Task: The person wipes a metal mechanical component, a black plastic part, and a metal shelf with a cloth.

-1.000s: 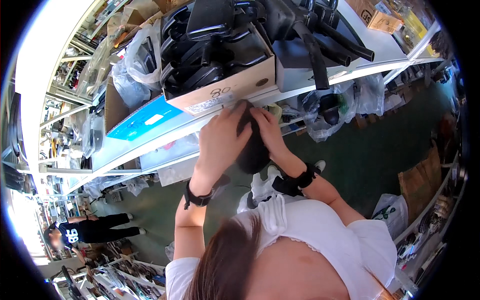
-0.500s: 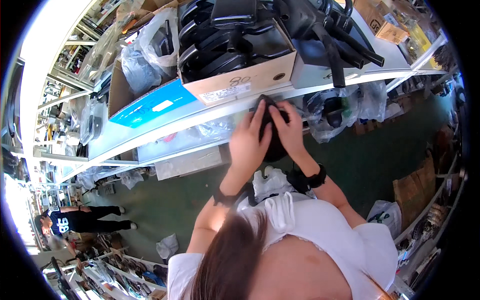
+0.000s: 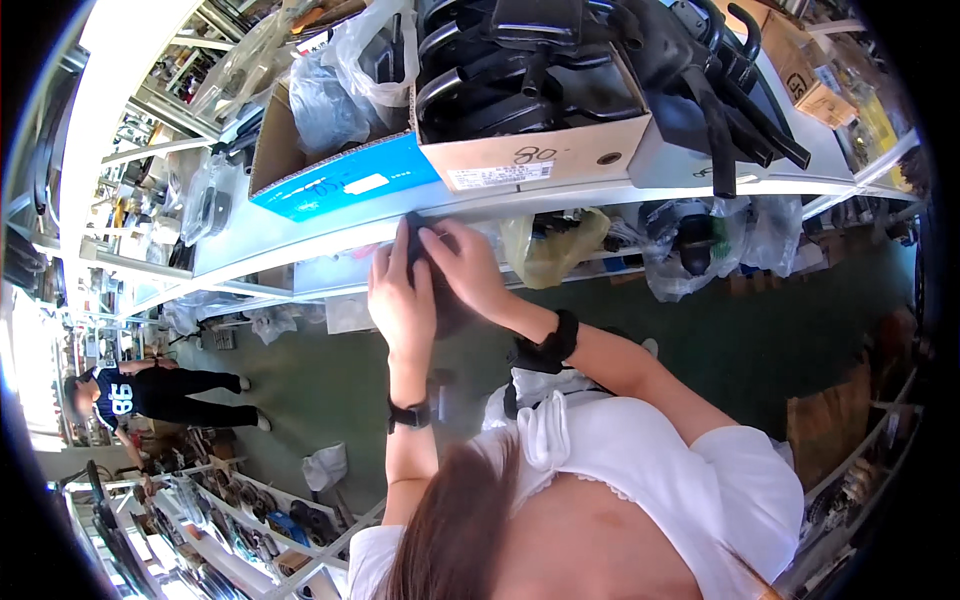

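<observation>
At the front edge of the white shelf (image 3: 330,228), both my hands are together on a dark cloth (image 3: 415,243). My left hand (image 3: 404,312) has its fingers pressed onto it, pointing toward the shelf. From the right, my right hand (image 3: 470,268) reaches across with bent fingers on the same cloth. Below the fingers a dark, blurred part of it hangs down. Just beyond the hands stand a blue-fronted cardboard box (image 3: 350,195) with plastic bags in it and a brown cardboard box (image 3: 600,140) full of black metal parts.
More black tubular parts (image 3: 735,130) lie on the shelf at the right, their ends jutting over the edge. On the lower level are a yellowish bag (image 3: 545,250) and a clear bag (image 3: 680,255). Another person (image 3: 150,390) is at the far left beside shelves of parts.
Both hands have moved left along the shelf edge with the dark cloth, from below the brown box to below the blue one. The view has shifted a little too.
</observation>
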Available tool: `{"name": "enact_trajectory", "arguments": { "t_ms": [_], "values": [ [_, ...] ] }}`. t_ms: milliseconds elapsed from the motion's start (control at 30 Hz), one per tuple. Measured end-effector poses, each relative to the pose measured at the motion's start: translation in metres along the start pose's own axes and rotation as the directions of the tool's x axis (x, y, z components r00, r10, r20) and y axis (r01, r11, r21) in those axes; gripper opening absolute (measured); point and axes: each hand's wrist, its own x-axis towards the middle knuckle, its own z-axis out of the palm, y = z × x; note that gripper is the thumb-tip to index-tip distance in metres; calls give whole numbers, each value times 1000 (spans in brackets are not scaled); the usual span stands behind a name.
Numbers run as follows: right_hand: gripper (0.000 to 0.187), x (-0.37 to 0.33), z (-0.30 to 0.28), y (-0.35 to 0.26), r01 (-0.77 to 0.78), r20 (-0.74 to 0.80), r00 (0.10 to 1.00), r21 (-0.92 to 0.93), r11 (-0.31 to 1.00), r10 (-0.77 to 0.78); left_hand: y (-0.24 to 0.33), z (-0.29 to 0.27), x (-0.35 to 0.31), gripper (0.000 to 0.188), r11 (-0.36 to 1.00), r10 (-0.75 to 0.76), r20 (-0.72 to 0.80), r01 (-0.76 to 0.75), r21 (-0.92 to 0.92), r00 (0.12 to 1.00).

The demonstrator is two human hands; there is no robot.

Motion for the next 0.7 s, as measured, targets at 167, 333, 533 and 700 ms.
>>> {"name": "enact_trajectory", "arguments": {
  "t_ms": [167,333,533,700],
  "values": [
    [26,-1,-49,12,-95,-224,971,-58,994,79,42,22,9,47,991,131,157,-131,-10,979],
    [22,-19,-121,-1,-36,-440,898,-78,996,-2,94,62,2,51,948,317,226,-301,-101,921],
    [19,-23,-149,-3,-43,-501,865,-110,993,-18,115,85,-1,50,919,386,204,-355,-173,900],
    [26,-23,-121,5,-73,-429,896,-391,917,-112,74,85,-11,50,909,354,125,-310,-278,927]
  ]
}}
